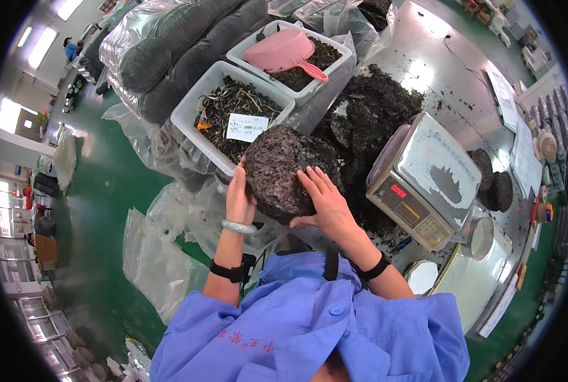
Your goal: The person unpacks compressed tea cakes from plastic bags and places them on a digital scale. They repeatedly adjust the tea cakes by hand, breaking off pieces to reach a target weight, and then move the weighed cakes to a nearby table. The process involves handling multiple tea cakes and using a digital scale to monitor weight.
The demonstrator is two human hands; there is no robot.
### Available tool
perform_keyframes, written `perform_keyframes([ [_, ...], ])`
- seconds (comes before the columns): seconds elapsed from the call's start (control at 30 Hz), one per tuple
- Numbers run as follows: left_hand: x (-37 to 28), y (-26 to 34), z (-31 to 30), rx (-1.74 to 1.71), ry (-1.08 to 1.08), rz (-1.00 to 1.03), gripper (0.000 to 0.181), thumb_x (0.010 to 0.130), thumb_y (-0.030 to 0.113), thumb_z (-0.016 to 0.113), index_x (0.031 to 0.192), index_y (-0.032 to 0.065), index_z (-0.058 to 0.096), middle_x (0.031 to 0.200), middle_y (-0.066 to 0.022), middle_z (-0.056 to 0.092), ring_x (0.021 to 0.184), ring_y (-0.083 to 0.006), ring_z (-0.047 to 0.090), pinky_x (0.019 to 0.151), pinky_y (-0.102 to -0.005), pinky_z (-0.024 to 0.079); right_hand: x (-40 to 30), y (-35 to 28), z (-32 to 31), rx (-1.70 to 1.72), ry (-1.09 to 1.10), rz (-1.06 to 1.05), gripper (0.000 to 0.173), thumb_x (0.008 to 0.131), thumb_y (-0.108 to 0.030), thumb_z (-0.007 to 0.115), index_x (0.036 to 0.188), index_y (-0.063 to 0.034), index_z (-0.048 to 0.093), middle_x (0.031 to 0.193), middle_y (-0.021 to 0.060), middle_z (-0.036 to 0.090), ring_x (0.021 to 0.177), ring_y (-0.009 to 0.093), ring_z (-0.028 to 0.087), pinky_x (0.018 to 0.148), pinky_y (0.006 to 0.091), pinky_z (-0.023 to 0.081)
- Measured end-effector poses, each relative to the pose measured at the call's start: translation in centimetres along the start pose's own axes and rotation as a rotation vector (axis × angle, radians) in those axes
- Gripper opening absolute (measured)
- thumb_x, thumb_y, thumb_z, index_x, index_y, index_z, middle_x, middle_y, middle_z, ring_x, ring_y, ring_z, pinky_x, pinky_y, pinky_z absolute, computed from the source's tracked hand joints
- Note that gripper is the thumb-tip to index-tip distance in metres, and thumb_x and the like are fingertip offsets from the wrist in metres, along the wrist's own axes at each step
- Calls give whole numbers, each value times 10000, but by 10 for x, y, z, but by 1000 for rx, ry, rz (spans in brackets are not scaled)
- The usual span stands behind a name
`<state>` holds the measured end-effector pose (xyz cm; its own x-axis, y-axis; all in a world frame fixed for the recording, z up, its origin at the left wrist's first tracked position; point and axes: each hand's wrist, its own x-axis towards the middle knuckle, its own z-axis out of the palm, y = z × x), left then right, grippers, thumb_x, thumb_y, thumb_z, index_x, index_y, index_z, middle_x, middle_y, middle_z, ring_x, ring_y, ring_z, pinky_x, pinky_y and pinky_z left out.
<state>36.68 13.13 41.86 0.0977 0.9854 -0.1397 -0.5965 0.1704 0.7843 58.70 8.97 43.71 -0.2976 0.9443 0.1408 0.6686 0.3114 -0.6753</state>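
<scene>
A thick, round, dark cake of what looks like dried seaweed [284, 167] is tilted up between my palms. My left hand [240, 195] supports its left edge, with the fingers partly hidden behind it. Against its right face my right hand [326, 203] lies flat, fingers spread. Behind the cake stands a white plastic bin [193, 126] of dark scraps and pale strands, with a written paper slip [247, 127] on top. Loose dark seaweed [370, 110] is heaped to the right of the cake. A digital weighing scale [436, 167] with a lit red display sits beyond my right hand.
Another white bin [329, 40] holds dark scraps and a pink plastic scoop [284, 52]. Long plastic-wrapped dark rolls [169, 57] lie at the back left. Small dark discs [499, 191] rest on the metal table [436, 57] behind the scale. Clear plastic sheeting [155, 267] hangs at left.
</scene>
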Motion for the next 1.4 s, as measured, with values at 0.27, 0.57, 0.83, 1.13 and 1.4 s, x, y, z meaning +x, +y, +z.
perform_keyframes([
  [0.27,-8,-12,17,-151,2,-196,421,1010,143,539,1411,74,430,1344,-83,560,1213,-243,566,1010,-438,493,-3,17,-44,997,662,671,374,985,-258,618,1270,-20,571,1132,63,649,997,175,645,827,317,527],
  [0.57,-5,1,71,-208,-85,-332,425,990,129,549,1391,49,433,1331,-119,565,1208,-289,574,1008,-458,498,-18,-27,-49,3,362,-13,735,737,-44,792,1406,-55,488,1419,193,498,1345,356,455,1108,443,396],
  [0.83,7,0,48,359,-260,100,644,961,196,608,1508,18,318,1526,-150,374,1377,-264,395,1102,-426,389,-73,62,-89,855,1094,319,485,944,-166,662,1328,54,462,1250,116,597,1119,187,556,996,316,430],
  [1.13,1,-49,-74,992,56,-102,776,804,349,811,1342,-76,447,1289,-195,533,1093,-277,589,954,-379,484,-196,189,-176,447,1390,739,704,934,-346,686,1437,42,382,1396,164,484,1277,238,443,1099,373,325],
  [1.4,-3,-61,-51,1238,254,57,798,718,376,875,1261,-48,473,1215,-178,483,1062,-273,558,933,-383,482,-100,104,-73,285,643,413,145,955,-121,601,1006,-21,691,917,79,680,850,215,656,804,329,524],
])
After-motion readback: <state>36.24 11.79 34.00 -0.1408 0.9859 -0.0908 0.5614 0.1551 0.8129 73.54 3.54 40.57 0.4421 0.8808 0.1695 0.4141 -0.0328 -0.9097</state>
